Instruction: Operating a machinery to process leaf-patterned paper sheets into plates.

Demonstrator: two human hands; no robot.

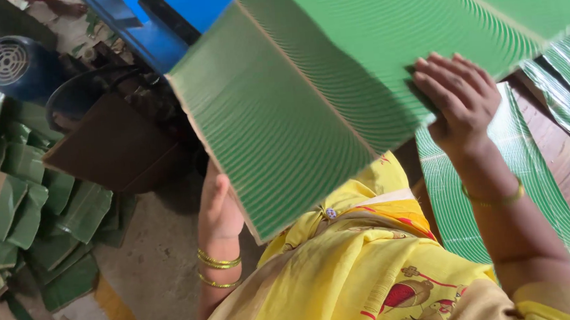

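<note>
The fingers (456, 74) of the person's right hand (458, 104) lie spread and nearly flat on the top face of a large green ribbed sheet (333, 83), pressing on it near its lower right edge; the thumb cannot be seen, so whether it hooks under the sheet cannot be told. The left hand (218, 208) is at the sheet's lower left edge, fingers hidden behind the sheet, with the palm and the heel of the hand against the brown cardboard edge, so it appears to grip the sheet from beneath. The sheet is held up in the air, tilted, in front of the person's chest, and fills the upper middle of the view. It shows fine curved green stripes and a crease line running down it.

Each wrist wears thin gold bangles (218, 261). Below the sheet is the person's yellow printed garment (353, 269). To the right of the sheet, more green striped sheets (532, 163) lie flat on a wooden table (569, 160). To the left of the sheet, a heap of folded green leaf-like pieces (28, 211) covers the floor. Above that heap, left of the sheet's top corner, sit a dark blue motor with a round grille (14, 65) and a blue machine frame (168, 18).
</note>
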